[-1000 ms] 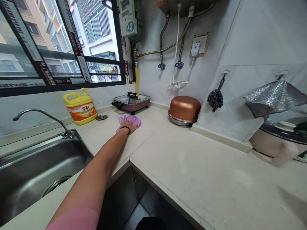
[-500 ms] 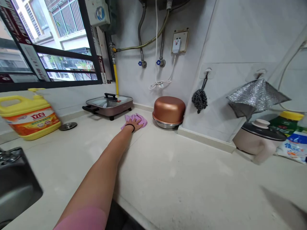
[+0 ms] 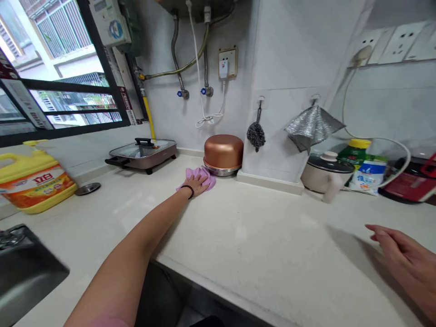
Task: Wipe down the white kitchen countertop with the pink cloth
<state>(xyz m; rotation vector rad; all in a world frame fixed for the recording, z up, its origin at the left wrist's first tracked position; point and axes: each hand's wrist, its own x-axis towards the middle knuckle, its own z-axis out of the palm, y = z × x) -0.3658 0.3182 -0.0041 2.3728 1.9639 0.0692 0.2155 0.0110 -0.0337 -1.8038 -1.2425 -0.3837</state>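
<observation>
My left hand (image 3: 196, 184) lies flat on a purple cloth (image 3: 208, 176), pressing it onto the pale countertop (image 3: 259, 236) just in front of an upturned copper pot (image 3: 223, 153). The arm is stretched far out and a dark band circles the wrist. My right hand (image 3: 405, 259) hovers low over the counter at the lower right, fingers loosely extended and pointing left, holding nothing.
An electric pan with a glass lid (image 3: 143, 152) stands at the back wall. A yellow detergent jug (image 3: 34, 181) and a sink (image 3: 23, 272) are at the left. On the right sit a beige pot (image 3: 325, 175), a bottle, a bag and a red appliance (image 3: 408, 181).
My left hand has slid the purple cloth rightward, from in front of the electric pan to beside the copper pot. My right hand has come into view at the lower right.
</observation>
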